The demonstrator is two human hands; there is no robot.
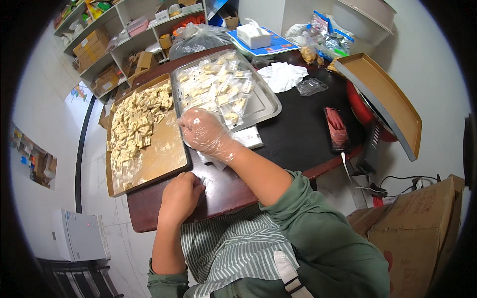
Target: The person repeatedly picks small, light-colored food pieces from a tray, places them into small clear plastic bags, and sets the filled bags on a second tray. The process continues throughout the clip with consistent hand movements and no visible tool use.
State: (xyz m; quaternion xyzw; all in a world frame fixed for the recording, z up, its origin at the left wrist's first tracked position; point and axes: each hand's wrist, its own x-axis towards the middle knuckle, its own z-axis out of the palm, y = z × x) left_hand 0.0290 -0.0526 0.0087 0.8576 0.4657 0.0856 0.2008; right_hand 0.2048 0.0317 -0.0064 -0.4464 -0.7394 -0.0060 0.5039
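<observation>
My right hand wears a thin clear plastic glove and is curled over the gap between two trays; whether anything is inside its fingers is hidden. Lower down, near the table's front edge, my bare left hand has its fingers bent around a small clear plastic pouch. The gold baking tray at left carries a heap of pale, flour-dusted cut pieces. Behind my right hand, a metal tray holds many small clear packets with pale pieces inside. A stack of white pouches lies by my right wrist.
On the table's right are a dark box with a glove picture, a crumpled white cloth and clear plastic film. A second gold tray leans over a red round container. Cardboard boxes stand at the lower right.
</observation>
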